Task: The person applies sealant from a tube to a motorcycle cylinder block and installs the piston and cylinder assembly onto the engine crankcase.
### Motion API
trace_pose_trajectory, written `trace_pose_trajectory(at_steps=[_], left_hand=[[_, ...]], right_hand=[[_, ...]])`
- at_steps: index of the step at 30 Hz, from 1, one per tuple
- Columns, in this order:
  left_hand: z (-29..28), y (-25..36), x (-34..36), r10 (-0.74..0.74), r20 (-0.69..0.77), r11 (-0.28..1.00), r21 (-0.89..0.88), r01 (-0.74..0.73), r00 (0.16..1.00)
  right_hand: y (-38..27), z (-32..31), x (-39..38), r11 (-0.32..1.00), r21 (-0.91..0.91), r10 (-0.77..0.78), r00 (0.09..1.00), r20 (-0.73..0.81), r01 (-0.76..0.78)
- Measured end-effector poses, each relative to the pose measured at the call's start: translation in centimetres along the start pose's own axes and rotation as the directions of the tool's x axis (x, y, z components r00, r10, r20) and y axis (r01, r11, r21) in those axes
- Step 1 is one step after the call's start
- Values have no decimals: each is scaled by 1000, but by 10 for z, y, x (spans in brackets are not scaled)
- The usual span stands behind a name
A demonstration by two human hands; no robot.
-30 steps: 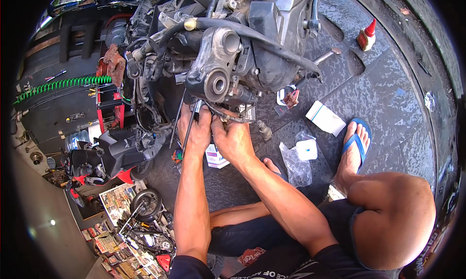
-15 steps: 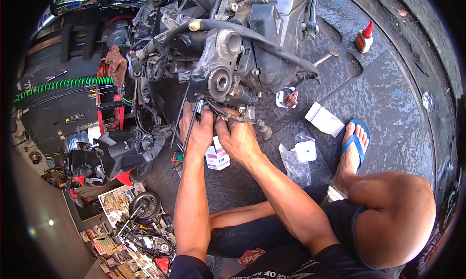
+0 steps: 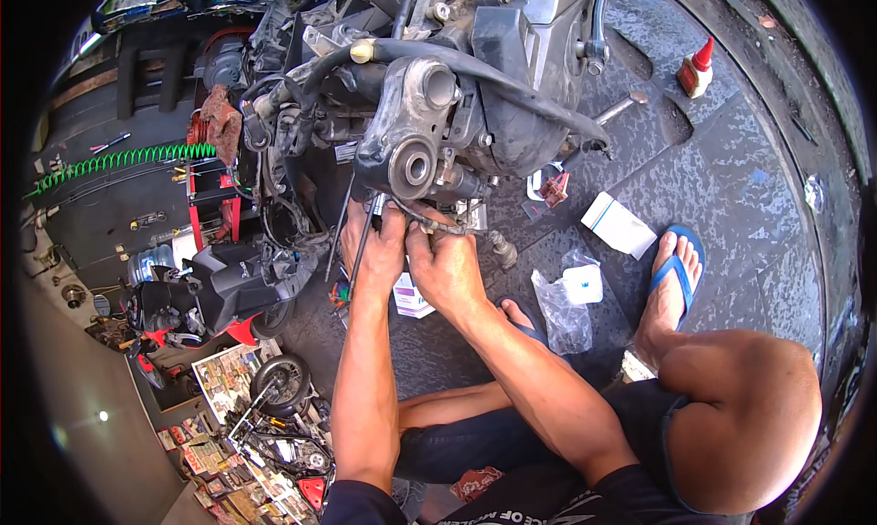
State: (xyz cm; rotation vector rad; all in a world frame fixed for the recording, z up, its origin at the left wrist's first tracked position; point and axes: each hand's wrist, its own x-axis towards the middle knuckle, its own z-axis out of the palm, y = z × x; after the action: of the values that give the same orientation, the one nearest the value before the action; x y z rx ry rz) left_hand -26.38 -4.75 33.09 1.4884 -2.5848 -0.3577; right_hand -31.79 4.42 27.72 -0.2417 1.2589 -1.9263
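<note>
Both hands are close together beneath a dirty motorcycle engine (image 3: 525, 87), just under a metal bracket with a round bushing (image 3: 413, 167). My left hand (image 3: 376, 246) has curled fingers, their tips hidden below the bracket; whatever they grip cannot be made out. Two thin dark rods (image 3: 361, 251) run down past this hand and wrist. Beside it my right hand (image 3: 446, 262) is closed, thumb and fingers reaching up to a thin hose (image 3: 427, 219) and small metal parts. What its fingertips pinch is hidden. A white box (image 3: 413, 297) lies on the floor below the wrists.
A clear plastic bag (image 3: 559, 315), a white carton (image 3: 618, 225), an opened small package (image 3: 548, 187) and a red-capped bottle (image 3: 697, 68) lie to the right. My sandalled foot (image 3: 674, 278) is there too. At left are a green coiled hose (image 3: 128, 162) and a partly seen motorcycle (image 3: 215, 297).
The view has shifted slightly, and my other foot now shows behind the right forearm. Both hands stay under the bracket, with the right wrist a little differently angled.
</note>
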Motion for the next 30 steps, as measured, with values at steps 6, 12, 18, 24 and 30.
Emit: trace_pose_trajectory(at_steps=[6, 12, 18, 24, 30], left_hand=[[1, -1, 2, 16, -18, 1000, -5, -16, 1000], [1, 0, 1, 38, -25, 999, 16, -38, 999], [-1, 4, 1, -33, 9, 999, -32, 34, 999], [-1, 4, 3, 22, 1, 999, -32, -22, 1000], [0, 5, 1, 12, -9, 999, -41, -12, 1000]], right_hand=[[0, -3, 2, 999, 8, 36, 998, 50, -36], [-1, 1, -1, 1000, -3, 29, 999, 20, -29], [2, 4, -1, 1000, -27, 8, 1000, -5, -8], [9, 9, 0, 992, -98, -83, 996, -20, 80], [13, 3, 1, 996, -38, -85, 996, 17, 85]])
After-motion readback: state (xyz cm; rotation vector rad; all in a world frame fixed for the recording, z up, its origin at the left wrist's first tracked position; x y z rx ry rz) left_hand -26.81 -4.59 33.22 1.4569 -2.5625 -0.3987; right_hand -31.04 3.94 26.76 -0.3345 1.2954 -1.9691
